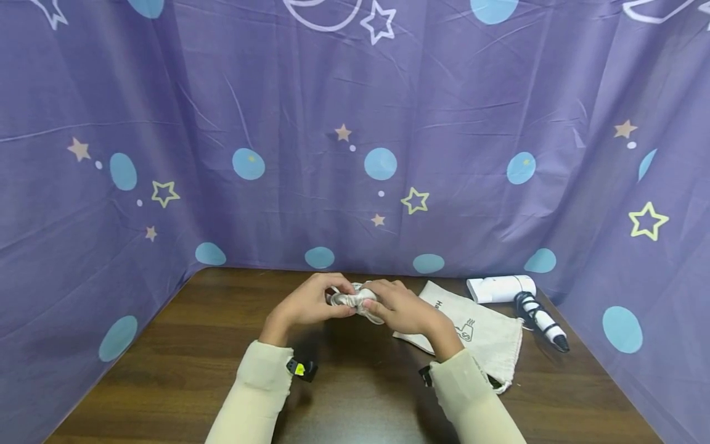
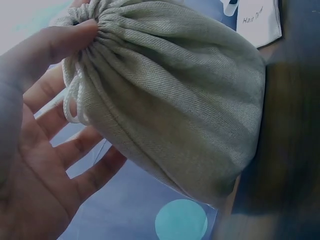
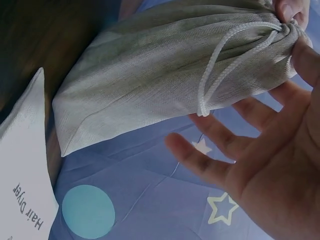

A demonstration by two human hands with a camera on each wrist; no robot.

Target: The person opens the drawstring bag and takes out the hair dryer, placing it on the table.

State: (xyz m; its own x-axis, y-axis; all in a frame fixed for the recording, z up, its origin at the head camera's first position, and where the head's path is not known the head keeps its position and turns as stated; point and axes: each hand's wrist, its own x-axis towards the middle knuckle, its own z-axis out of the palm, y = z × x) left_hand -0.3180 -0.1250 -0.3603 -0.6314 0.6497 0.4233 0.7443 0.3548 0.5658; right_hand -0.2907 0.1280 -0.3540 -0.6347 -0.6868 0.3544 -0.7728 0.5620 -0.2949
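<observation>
A beige cloth drawstring bag (image 1: pixel 355 300) stands upright over the middle of the table, its mouth gathered into tight folds. At the left of that neck, my left hand (image 1: pixel 313 302) pinches the folds between thumb and forefinger. My right hand (image 1: pixel 407 308) grips the same neck from the right, with its other fingers spread beside the cloth. In the left wrist view, the full body of the bag (image 2: pixel 175 95) widens below the neck. White drawstring loops (image 3: pixel 212 65) hang along its side in the right wrist view. What the bag contains is hidden.
To the right a flat cloth bag (image 1: pixel 488 345) printed "Hair Dryer" lies on the brown table (image 1: pixel 355 394). Behind it is a white hair dryer (image 1: pixel 501 288), black cord (image 1: pixel 529 305) wound about its handle. A purple patterned curtain (image 1: pixel 310 203) encloses the table's back and sides.
</observation>
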